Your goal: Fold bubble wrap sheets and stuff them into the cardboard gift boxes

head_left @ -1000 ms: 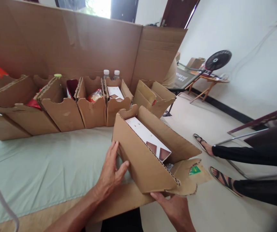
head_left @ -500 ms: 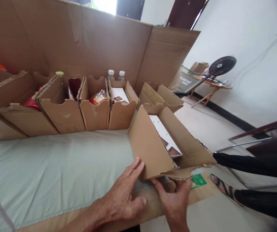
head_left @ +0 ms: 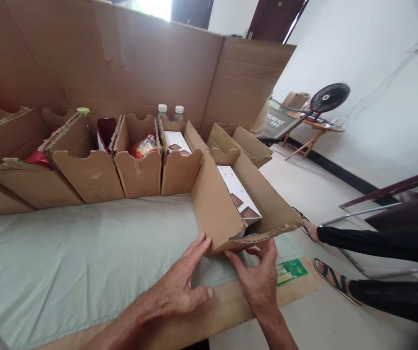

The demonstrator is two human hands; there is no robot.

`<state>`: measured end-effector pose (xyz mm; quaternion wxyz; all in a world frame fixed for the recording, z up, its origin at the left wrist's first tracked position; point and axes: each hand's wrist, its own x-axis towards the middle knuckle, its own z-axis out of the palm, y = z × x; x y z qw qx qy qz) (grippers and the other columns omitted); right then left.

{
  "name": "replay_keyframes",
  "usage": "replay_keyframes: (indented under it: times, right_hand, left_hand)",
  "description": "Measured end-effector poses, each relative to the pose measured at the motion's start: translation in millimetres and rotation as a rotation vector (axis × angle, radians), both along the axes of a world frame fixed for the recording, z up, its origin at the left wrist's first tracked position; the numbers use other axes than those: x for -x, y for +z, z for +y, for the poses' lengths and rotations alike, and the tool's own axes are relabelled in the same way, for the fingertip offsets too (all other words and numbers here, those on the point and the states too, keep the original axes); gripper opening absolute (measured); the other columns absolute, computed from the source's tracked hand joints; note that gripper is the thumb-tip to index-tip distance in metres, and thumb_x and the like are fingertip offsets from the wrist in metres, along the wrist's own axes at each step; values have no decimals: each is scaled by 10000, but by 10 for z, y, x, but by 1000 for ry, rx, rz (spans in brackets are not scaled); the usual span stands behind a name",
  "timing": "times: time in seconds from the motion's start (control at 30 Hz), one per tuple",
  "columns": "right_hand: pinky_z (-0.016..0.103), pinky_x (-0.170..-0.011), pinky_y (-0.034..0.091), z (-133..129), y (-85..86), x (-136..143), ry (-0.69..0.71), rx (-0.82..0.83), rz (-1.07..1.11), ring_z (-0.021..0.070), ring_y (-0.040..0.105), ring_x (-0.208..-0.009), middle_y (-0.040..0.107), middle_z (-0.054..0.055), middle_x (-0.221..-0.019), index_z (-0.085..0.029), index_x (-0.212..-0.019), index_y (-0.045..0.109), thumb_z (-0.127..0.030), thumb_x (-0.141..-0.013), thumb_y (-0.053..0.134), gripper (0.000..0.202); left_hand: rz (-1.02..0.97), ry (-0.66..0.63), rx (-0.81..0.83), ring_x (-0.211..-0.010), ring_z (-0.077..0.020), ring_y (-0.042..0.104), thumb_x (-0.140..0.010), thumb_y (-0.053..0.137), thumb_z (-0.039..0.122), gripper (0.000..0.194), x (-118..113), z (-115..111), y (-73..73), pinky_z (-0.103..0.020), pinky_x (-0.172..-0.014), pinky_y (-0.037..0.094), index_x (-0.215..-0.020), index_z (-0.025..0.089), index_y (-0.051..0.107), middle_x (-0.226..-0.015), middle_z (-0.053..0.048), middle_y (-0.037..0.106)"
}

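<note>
An open cardboard box [head_left: 218, 204] with a white, brown-patterned carton [head_left: 238, 192] inside sits at an angle on the green cloth [head_left: 121, 253]. The fingertips of my left hand [head_left: 185, 279] touch its near left corner, thumb spread away from the fingers. My right hand [head_left: 258, 274] is at the box's front face, just under the torn front rim, with thumb and fingers apart against the cardboard; some fingertips are hidden. Left of this box, a similar box [head_left: 181, 172] holds another white carton [head_left: 177, 142].
Several cardboard boxes [head_left: 139, 175] stand in a row to the left. Behind them rises a tall cardboard panel [head_left: 121, 63] with two capped bottles [head_left: 178, 113] before it. A person's sandalled foot [head_left: 335, 279] and a fan [head_left: 330, 97] are at right.
The angled box has moved away from me and to the left, nearer the row. Both hands have followed it, and the right hand has moved up slightly.
</note>
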<state>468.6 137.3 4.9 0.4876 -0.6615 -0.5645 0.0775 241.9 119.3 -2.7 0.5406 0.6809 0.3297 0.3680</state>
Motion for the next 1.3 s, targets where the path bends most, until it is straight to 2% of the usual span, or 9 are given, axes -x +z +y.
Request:
replay_keyframes:
  times: [0.2,0.3,0.53,0.73,0.9,1.0,1.07,1.17,1.3]
  right_hand:
    - [406,-707,562,-79,-48,-47,-34,-9,-33,203,615,-758,635,125,-1137,-174,-1272,547,-600,-766,796,707]
    - [396,-685,558,-95,-82,-52,-41,-1,-42,189,613,-703,632,94,-1059,-178,-1189,554,-594,-767,802,642]
    - [394,-689,582,82,-6,-9,82,-44,-109,199,643,-720,617,69,-1022,-199,-1178,529,-558,-828,771,557]
    - [359,-666,584,181,15,-107,188,-125,-170,173,619,-682,599,45,-990,-206,-1202,529,-505,-872,749,497]
    - [357,-717,585,171,9,-307,221,-60,-152,202,665,-769,629,39,-963,-227,-1185,537,-458,-901,720,409]
    - [352,-701,578,239,75,-392,249,-21,-143,203,656,-746,650,25,-923,-233,-1219,521,-494,-875,733,481]
    - [353,-698,573,295,127,-429,261,14,-145,214,653,-746,658,13,-871,-238,-1149,540,-520,-833,763,479]
    - [373,-763,581,324,174,-481,283,79,-132,248,687,-857,702,38,-916,-245,-1038,564,-519,-805,781,420]
    - [405,-847,589,323,188,-595,349,137,-67,272,713,-957,741,71,-1014,-241,-1051,613,-507,-841,740,362]
  left_hand:
    - [57,-57,-1,-1605,-366,83,-878,651,617,962,21,0,23,-622,-1277,122,-1651,270,194,-1743,-110,74]
    - [71,-48,5,-1604,-366,107,-874,660,618,969,28,9,-7,-621,-1277,130,-1650,274,194,-1743,-108,82]
    - [8,32,-18,-1603,-373,116,-870,672,599,986,-21,-7,-149,-621,-1264,201,-1655,280,168,-1749,-98,90]
    - [56,102,-159,-1591,-373,180,-861,663,400,962,-112,-77,-162,-627,-1253,239,-1654,357,121,-1749,-52,116]
    - [179,50,-224,-1570,-400,233,-805,675,291,1040,-137,-123,-73,-678,-1221,270,-1647,412,76,-1744,-55,119]
    - [214,13,-234,-1567,-406,239,-825,675,294,1046,-136,-143,-25,-706,-1203,278,-1640,440,35,-1743,-62,121]
    - [232,-1,-250,-1571,-414,216,-848,672,321,1020,-141,-155,-17,-707,-1198,284,-1643,429,43,-1746,-76,94]
    - [243,1,-274,-1576,-427,173,-848,685,333,1027,-154,-171,-55,-702,-1194,293,-1649,404,47,-1749,-96,35]
    - [245,1,-297,-1561,-434,230,-824,701,309,1032,-168,-180,-145,-707,-1166,337,-1644,418,85,-1748,-109,58]
